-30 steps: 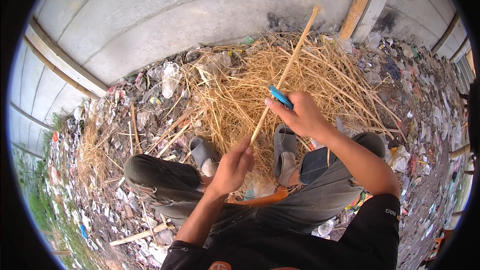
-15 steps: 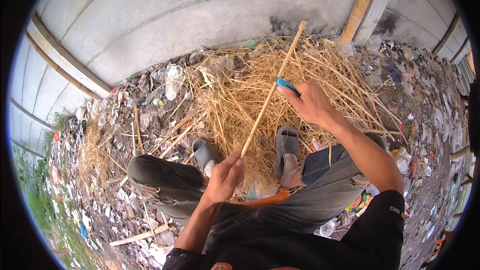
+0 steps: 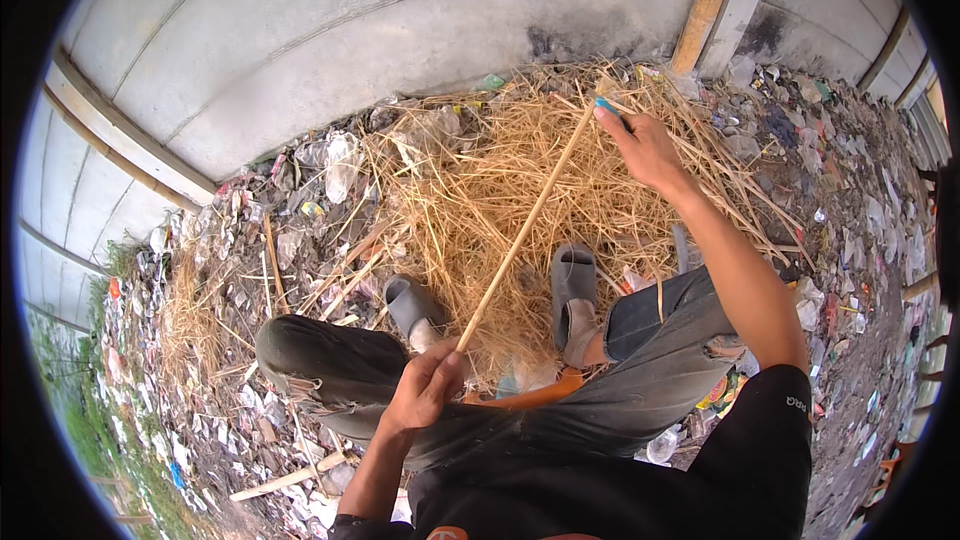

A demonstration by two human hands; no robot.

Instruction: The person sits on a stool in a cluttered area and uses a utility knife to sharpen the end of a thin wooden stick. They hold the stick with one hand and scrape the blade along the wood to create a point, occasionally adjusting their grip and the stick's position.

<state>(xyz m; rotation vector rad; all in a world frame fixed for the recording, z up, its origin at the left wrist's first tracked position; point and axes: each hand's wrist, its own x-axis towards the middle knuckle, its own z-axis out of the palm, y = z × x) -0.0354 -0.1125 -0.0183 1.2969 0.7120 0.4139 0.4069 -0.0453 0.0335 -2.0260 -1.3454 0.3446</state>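
A long, thin bamboo stick [image 3: 527, 228] slants away from me, its near end between the thumb and fingers of my left hand [image 3: 425, 390]. Close to the stick's far end, my right hand [image 3: 648, 150] is closed around a small blue-handled tool [image 3: 603, 104]. That tool touches the stick or lies right against it; its working end is hidden. Beneath the stick spreads a heap of pale, curly shavings and thin strips [image 3: 490, 200]. My right arm is stretched out, while my left hand stays low over my lap.
I sit with knees apart, grey clogs [image 3: 574, 280] planted at the heap's near edge. A grey panel wall [image 3: 400, 20] with a bamboo post [image 3: 708, 5] rises behind it. Litter [image 3: 840, 230] covers the ground around. A loose wooden stick [image 3: 285, 478] lies at the lower left.
My right hand has slid the blue-handled tool up the stick toward its far end. My left hand has drawn slightly back and to the left with the near end.
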